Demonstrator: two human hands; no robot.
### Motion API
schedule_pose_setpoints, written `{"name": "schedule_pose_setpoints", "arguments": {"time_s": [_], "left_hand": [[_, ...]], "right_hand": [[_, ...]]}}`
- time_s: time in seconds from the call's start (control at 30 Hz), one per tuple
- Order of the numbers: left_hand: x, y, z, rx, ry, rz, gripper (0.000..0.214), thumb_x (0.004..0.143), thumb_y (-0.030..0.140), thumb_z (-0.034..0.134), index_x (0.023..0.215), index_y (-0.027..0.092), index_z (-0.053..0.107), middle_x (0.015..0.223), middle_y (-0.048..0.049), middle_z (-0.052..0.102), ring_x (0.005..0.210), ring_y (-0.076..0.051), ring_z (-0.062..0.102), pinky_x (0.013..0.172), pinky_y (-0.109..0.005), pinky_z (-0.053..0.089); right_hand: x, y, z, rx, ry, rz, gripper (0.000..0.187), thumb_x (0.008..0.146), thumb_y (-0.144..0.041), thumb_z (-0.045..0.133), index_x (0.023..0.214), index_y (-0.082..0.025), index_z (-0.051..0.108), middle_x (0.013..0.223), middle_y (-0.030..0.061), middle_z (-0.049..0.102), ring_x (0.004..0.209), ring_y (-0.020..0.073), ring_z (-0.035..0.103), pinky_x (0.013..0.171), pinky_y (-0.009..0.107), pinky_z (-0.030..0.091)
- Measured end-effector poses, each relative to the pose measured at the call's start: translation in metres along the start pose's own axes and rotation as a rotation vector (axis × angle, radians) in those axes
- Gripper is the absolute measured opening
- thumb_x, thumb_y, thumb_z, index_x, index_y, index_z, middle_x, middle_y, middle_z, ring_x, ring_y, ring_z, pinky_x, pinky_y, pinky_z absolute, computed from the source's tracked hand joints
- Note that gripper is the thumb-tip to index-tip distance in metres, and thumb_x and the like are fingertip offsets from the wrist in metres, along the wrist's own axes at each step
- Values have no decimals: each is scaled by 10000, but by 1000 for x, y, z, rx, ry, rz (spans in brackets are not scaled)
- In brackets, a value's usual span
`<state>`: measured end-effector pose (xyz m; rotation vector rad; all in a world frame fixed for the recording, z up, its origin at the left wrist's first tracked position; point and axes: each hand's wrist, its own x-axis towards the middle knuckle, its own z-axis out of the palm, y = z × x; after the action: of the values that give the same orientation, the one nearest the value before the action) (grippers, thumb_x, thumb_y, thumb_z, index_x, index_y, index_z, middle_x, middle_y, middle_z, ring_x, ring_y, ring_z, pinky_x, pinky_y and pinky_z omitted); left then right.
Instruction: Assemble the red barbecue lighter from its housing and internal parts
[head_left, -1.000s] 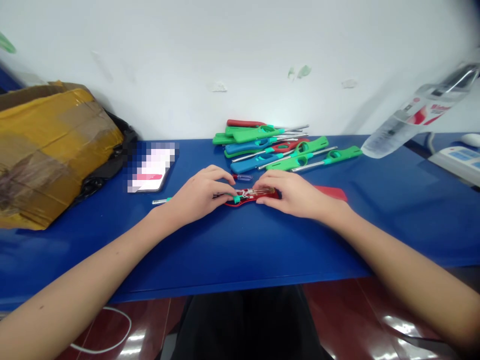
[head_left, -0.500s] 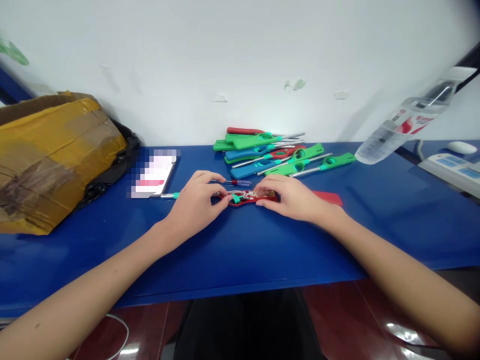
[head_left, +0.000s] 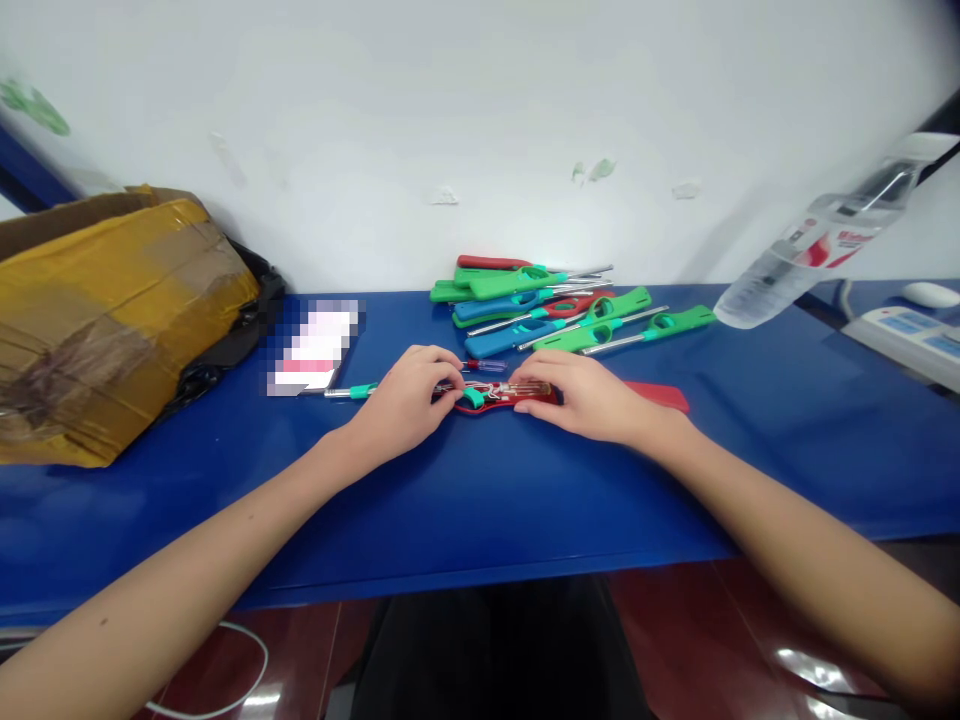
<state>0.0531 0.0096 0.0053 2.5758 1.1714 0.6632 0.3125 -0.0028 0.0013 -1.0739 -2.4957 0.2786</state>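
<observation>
A red stick lighter (head_left: 495,405) lies on the blue table with its handle opened, so that white wires and inner parts show. My left hand (head_left: 412,398) is closed around its front part, with thumb and fingertips at the teal trigger (head_left: 472,400). The teal collar and metal tube (head_left: 349,392) stick out past that hand on the left. With bent fingers, my right hand (head_left: 574,392) grips the handle end near the clear inner part. A red shell piece (head_left: 661,396) lies partly under my right wrist. Just behind the lighter is a small screwdriver (head_left: 487,366) with a purplish clear handle.
Several green, blue and red stick lighters (head_left: 555,315) are piled by the wall. A phone (head_left: 315,345) and a taped cardboard box (head_left: 120,320) stand on the left. At the right are a water bottle (head_left: 814,245) and a white device (head_left: 911,340).
My left fingers have drawn closer together at the trigger, and that hand has shifted slightly right. The right hand keeps its hold. The whole view has shifted a little.
</observation>
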Motion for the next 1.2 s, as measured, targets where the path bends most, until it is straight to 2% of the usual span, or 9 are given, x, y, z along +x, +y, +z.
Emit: {"name": "schedule_pose_setpoints", "arguments": {"time_s": [0.17, 0.3, 0.57, 1.0, 1.2], "left_hand": [[-2, -3, 3, -14, -4, 88, 167, 947, 204, 471, 887, 177, 625, 1099, -86, 642, 1070, -232, 544, 950, -416, 479], [-3, -3, 3, -7, 0, 107, 170, 954, 199, 456, 881, 172, 607, 1066, -88, 641, 1033, -230, 545, 926, -406, 475], [-4, -5, 1, -13, -44, 62, 160, 958, 208, 449, 906, 180, 598, 1077, -70, 638, 979, -212, 576, 902, -393, 474], [1, -5, 7, -44, -27, 3, 154, 926, 196, 530, 874, 183, 675, 1035, -48, 679, 910, -200, 597, 818, -351, 472], [-3, -1, 6, 35, 55, 134, 212, 943, 181, 524, 873, 175, 724, 986, -58, 692, 974, -219, 578, 842, -343, 484]], "right_hand": [[0, 0, 0, -10, -1, -2, 219, 911, -337, 627, 1080, -209, 680, 1017, 83, 686, 934, 237, 636, 814, 365, 513], [0, -1, -1, -15, -3, -1, 215, 911, -332, 629, 1071, -199, 682, 1010, 82, 685, 924, 231, 634, 807, 356, 513], [-1, -1, -2, -24, -13, -9, 218, 913, -336, 625, 1082, -206, 675, 1024, 81, 684, 936, 233, 640, 808, 354, 515], [-1, -5, -3, -52, -14, 3, 199, 913, -310, 629, 1058, -182, 675, 1006, 73, 682, 922, 221, 634, 791, 331, 506], [-1, -5, -2, -50, -15, 8, 201, 908, -311, 631, 1056, -181, 672, 993, 72, 676, 907, 220, 632, 764, 327, 507]]}}
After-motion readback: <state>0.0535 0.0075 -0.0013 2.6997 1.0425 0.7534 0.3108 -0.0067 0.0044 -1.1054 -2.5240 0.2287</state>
